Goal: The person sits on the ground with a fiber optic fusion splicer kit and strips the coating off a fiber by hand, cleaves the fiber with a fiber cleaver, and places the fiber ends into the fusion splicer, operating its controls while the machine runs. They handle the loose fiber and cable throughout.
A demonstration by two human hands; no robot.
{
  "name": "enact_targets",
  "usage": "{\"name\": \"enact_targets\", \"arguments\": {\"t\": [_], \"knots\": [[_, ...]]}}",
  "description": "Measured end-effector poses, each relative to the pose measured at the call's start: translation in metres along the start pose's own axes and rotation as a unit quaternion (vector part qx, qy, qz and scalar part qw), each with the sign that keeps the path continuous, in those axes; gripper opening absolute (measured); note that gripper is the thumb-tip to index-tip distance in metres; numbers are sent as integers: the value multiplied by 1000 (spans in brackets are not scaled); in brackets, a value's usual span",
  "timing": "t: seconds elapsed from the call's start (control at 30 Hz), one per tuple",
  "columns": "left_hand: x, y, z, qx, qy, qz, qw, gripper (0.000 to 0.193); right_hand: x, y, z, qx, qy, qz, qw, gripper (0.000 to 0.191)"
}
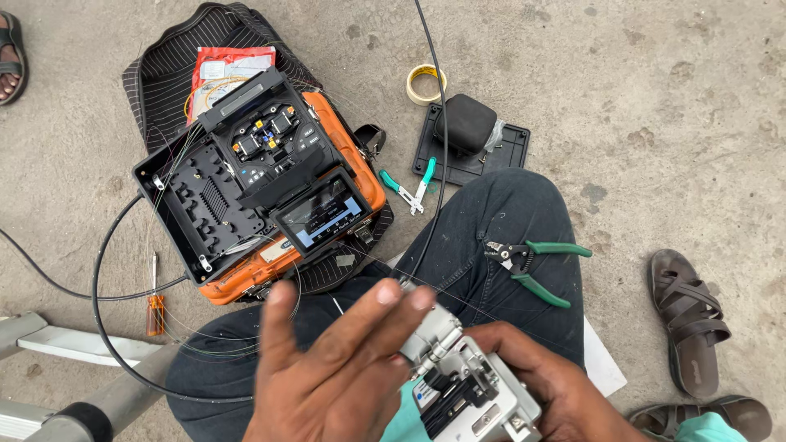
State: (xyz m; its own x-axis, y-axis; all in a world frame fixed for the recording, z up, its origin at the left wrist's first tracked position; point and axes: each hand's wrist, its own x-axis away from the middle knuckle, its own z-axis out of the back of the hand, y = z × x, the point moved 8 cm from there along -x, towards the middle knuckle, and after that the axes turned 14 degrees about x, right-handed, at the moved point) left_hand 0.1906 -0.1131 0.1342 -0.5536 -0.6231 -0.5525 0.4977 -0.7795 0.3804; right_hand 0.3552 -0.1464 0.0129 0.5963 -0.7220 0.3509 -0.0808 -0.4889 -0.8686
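Note:
My right hand [565, 389] grips a grey metal fibre cleaver [467, 385] low in the head view, above my lap. My left hand [336, 368] is spread open over the cleaver's left end, fingertips touching its top, palm down. A thin fibre runs from the cleaver up toward an orange and black fusion splicer [278, 184] with a lit tilted screen [322, 214], sitting on the ground ahead of my knees. A green-handled stripper [536, 262] rests on my right thigh.
A black splice tray box [196, 205] lies against the splicer. Small green cutters [409, 188], a tape roll [426, 83], a black pouch on a lid [471, 135], an orange screwdriver [155, 307], black cables [98, 303], sandals [692, 323] and a ladder rail [74, 344] surround me.

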Motion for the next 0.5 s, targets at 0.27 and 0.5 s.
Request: {"name": "enact_targets", "arguments": {"t": [0.27,0.5], "knots": [[4,4,-3,-7,-10,36,999,21,0,0,-6,-48,-14,-10,999,81],[29,3,7,-12,82,128,988,6,-5,2,-9,6,-2,-64,998,76]]}}
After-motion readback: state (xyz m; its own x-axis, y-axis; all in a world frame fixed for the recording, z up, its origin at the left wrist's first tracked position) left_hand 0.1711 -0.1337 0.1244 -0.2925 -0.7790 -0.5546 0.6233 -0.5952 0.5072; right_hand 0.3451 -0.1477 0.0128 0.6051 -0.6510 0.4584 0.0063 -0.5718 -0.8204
